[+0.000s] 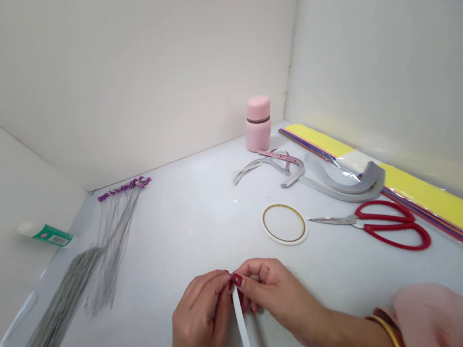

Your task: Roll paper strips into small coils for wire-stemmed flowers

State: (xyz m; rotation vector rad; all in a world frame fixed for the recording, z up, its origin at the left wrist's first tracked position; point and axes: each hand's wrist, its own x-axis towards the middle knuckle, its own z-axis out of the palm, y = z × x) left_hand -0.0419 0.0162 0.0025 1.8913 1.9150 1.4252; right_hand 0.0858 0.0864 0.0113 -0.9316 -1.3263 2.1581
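My left hand (pixel 198 325) and right hand (pixel 278 293) are almost shut, pinching a white paper strip (pixel 245 335) low over the table (pixel 188 231) — one round paper ring (pixel 283 223) lies done, and gray paper strips (pixel 341 181) lie in a heap.

A narrow white quilling strip (pixel 247 338) slants downward, its upper end hidden.

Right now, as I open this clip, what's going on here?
A person is pinching the top of a white paper strip between the left hand and the right hand, above a white table. Beyond the hands lie red-handled scissors, a gold-edged paper ring, curled grey strips and a pink bottle. Wires with purple beads lie to the left.
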